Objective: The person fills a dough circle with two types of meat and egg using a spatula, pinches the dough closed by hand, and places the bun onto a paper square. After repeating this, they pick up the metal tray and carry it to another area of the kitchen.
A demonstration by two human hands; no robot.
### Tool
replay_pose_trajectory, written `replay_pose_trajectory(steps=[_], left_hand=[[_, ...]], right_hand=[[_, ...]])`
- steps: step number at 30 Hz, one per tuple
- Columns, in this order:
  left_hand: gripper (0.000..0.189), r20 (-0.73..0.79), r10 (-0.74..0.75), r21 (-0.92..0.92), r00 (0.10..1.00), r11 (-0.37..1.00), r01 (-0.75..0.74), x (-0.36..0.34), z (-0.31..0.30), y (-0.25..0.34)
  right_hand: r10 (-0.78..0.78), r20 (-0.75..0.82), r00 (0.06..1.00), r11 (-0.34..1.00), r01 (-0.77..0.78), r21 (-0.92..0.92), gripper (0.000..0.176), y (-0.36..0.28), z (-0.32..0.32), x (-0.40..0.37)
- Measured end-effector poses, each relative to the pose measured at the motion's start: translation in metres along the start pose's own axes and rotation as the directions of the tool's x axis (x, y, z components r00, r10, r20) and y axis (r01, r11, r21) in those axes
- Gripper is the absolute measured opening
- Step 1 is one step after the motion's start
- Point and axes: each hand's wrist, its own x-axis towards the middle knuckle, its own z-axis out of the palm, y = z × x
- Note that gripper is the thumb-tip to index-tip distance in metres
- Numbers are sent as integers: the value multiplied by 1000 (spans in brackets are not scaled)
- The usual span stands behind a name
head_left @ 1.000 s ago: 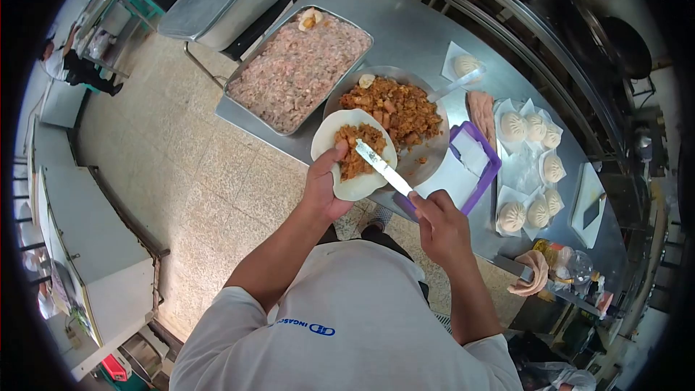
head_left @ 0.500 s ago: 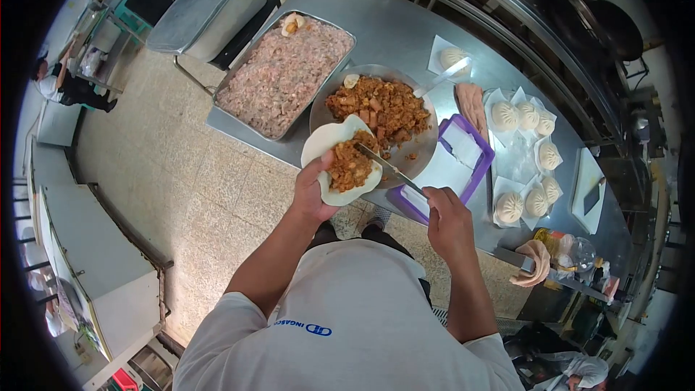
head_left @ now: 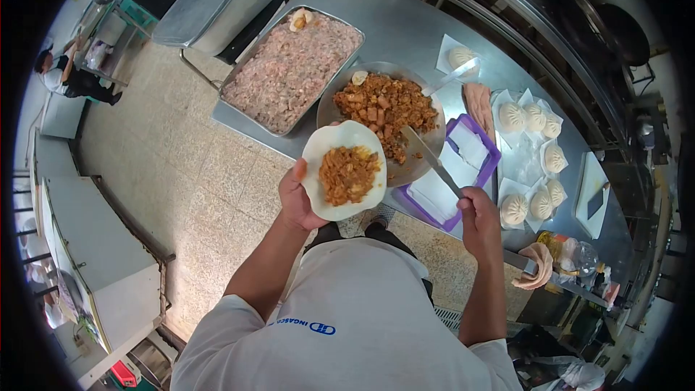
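Note:
My left hand [head_left: 298,199] holds up a round white dough wrapper [head_left: 365,137], cupped from below and at its left edge. A mound of brown chopped filling [head_left: 349,175] lies in its middle. My right hand [head_left: 480,219] is closed round the handle of a flat metal spatula [head_left: 436,163]. The blade points up and left over a wide metal bowl [head_left: 414,168], apart from the wrapper. More brown filling [head_left: 380,107] with larger chunks fills much of the bowl. A purple-rimmed container [head_left: 494,150] with white paper squares stands between the bowl and my right hand.
A deep tray [head_left: 226,107] of pink minced meat [head_left: 289,69] stands left of the bowl. Pleated buns [head_left: 512,117] on paper squares sit on a tray at right. A cloth [head_left: 478,107], a white board [head_left: 592,199] and an oil bottle [head_left: 554,247] are nearby.
The spatula has left the filling on the wrapper and moved right, over the bowl. My left hand has tilted the wrapper flatter and shifted slightly left, so the mound shows fully.

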Motion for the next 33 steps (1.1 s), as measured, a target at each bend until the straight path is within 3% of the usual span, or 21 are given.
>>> replay_pose_trajectory(steps=[1,2,3,4,5,7,8,10,13,16,18,21,25,28,30,31,33], left_hand=[[72,123,19,-170,992,985,3,-3,4,0],[74,63,-52,-141,997,988,61,-2,-9,4],[74,66,-45,-137,997,989,53,1,-15,8],[74,18,-130,0,991,992,130,5,-21,12],[73,-46,-208,127,977,969,213,4,-27,11],[72,-60,-208,71,976,975,212,2,-29,9],[69,-35,-206,59,978,976,208,1,-32,7],[66,-7,-205,43,979,978,205,2,-29,3],[66,27,-226,95,974,970,222,1,-26,2],[67,-17,-215,44,976,975,216,-10,-27,1],[66,13,-240,-189,971,953,238,-14,-25,-1],[67,-54,-222,-174,974,962,210,-14,-25,-4],[66,-100,-248,-60,963,968,243,-14,-23,-5],[63,-85,-160,-57,983,986,156,-17,-16,-2],[60,-21,-86,-233,996,969,79,-19,-10,5],[60,-23,-78,-234,997,970,71,-17,-20,11],[67,-182,-166,148,969,970,194,-13,-43,26]], right_hand=[[-12,64,998,999,9,47,18,-3,-2,1],[-19,67,998,999,15,51,18,-6,-2,4],[-159,55,986,987,159,0,22,-9,-1,8],[-294,48,955,954,296,-52,26,-13,-1,13],[-294,53,954,954,296,-51,26,-20,-3,15],[-434,62,899,896,437,-72,34,-41,-7,22],[-433,59,900,897,436,-70,34,-47,-8,26],[-534,161,830,792,557,-249,38,-56,-9,33],[-491,224,842,786,539,-303,39,-54,-3,39],[-551,184,814,737,578,-352,38,-61,-16,43],[-576,193,794,743,607,-281,38,-66,-23,43],[-641,232,731,708,681,-187,37,-67,-11,44],[-565,263,782,716,623,-316,37,-59,10,49],[-556,244,795,724,607,-329,38,-70,-5,47],[-530,166,832,784,555,-277,35,-70,-15,45],[-535,170,828,781,561,-273,35,-68,-16,44],[-411,85,907,893,420,-159,31,-62,-15,42]])
